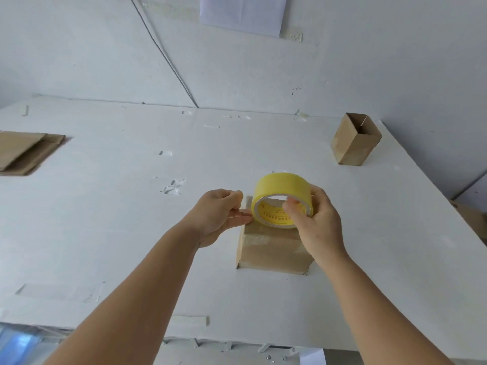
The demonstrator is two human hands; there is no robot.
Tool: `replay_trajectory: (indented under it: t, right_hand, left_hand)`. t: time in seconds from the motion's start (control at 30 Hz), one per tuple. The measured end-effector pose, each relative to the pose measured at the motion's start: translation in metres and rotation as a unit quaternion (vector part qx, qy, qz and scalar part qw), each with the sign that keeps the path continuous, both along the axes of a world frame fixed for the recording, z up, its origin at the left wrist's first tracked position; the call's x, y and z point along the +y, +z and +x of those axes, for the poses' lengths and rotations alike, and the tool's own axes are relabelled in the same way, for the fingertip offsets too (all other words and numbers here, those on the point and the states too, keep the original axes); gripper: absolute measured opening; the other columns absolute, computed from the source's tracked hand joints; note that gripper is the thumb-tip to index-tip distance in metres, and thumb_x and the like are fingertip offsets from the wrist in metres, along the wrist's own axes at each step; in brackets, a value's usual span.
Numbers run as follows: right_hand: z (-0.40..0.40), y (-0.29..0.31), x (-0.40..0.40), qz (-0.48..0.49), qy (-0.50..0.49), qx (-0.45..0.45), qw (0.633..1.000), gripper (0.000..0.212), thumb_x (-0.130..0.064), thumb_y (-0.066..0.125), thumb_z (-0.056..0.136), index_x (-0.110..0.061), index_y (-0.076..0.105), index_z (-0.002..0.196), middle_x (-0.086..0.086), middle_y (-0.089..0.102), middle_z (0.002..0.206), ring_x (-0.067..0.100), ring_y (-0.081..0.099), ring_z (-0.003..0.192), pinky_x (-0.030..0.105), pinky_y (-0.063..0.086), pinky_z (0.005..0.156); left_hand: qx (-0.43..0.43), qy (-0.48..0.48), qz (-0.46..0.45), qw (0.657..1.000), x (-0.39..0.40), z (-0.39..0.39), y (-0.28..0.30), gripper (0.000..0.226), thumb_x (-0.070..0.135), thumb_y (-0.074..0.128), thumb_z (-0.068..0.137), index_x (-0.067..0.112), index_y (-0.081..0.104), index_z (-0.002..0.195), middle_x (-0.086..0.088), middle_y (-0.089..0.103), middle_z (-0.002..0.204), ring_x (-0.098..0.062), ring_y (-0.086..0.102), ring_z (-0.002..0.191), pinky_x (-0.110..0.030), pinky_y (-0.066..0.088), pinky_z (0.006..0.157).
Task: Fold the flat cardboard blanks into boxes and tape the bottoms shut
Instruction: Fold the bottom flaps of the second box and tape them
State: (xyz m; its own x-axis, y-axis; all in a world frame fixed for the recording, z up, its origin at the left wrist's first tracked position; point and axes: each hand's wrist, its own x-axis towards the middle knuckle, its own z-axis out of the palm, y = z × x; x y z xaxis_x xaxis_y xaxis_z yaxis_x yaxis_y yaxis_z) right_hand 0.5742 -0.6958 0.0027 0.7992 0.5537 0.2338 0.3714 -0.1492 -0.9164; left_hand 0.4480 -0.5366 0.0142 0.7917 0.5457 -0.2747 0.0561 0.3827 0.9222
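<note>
Yellow tape roll [282, 200] gripped by right hand [315, 219], loose end pinched by left hand [220, 213] just leftward, directly above upturned cardboard box [274, 252].

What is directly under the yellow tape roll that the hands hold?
Under the yellow tape roll stands a cardboard box, its top face glossy with tape. The roll and the right hand cover that face's far part.

We see a brown folded box [274, 248] standing on the white table [131, 206], a yellow tape roll [282, 200] just above it, flat blanks [26, 151] far left, an open box [354, 139] far right.
</note>
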Motion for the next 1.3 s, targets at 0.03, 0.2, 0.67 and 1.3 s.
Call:
replay_trajectory:
  t: [0.03, 0.2, 0.67, 1.3]
  right_hand:
    - [0.001, -0.001, -0.002, -0.027, 0.019, -0.003, 0.999, 0.035, -0.045, 0.070, 0.071, -0.040, 0.056, 0.102, -0.026, 0.064, 0.085, -0.004, 0.060, 0.081, 0.021, 0.048, 0.070]
    - [0.010, -0.002, -0.003, -0.011, 0.037, 0.011, 0.999, 0.023, -0.035, 0.075, 0.076, -0.030, 0.059, 0.092, -0.018, 0.065, 0.079, 0.004, 0.062, 0.078, 0.028, 0.051, 0.071]
    - [0.010, -0.007, -0.001, 0.017, 0.055, 0.003, 0.998, 0.023, -0.033, 0.074, 0.080, -0.040, 0.059, 0.097, -0.019, 0.067, 0.084, -0.001, 0.063, 0.080, 0.018, 0.047, 0.069]
    - [0.005, -0.007, 0.004, 0.037, 0.032, -0.013, 0.999, 0.035, -0.044, 0.067, 0.083, -0.028, 0.061, 0.113, -0.023, 0.067, 0.091, -0.002, 0.063, 0.088, 0.011, 0.046, 0.076]
  left_hand:
    - [-0.001, 0.000, -0.003, 1.000, 0.001, -0.001, -0.001, 0.029, 0.007, 0.052, 0.094, 0.010, 0.044, 0.066, 0.001, 0.043, 0.060, -0.023, 0.070, 0.078, -0.027, 0.057, 0.070]
    - [0.005, -0.012, 0.020, 1.000, 0.004, -0.002, -0.006, 0.022, 0.001, 0.050, 0.093, 0.009, 0.047, 0.072, -0.001, 0.042, 0.062, -0.017, 0.068, 0.072, -0.027, 0.057, 0.071]
    - [0.055, -0.013, 0.031, 0.998, 0.016, -0.008, -0.017, 0.008, 0.010, 0.052, 0.096, 0.005, 0.054, 0.090, -0.006, 0.049, 0.078, -0.021, 0.071, 0.078, -0.028, 0.057, 0.069]
    - [0.077, -0.028, 0.034, 0.996, 0.007, -0.002, -0.033, 0.007, 0.010, 0.052, 0.095, 0.003, 0.054, 0.094, -0.007, 0.052, 0.078, -0.013, 0.058, 0.065, -0.025, 0.056, 0.069]
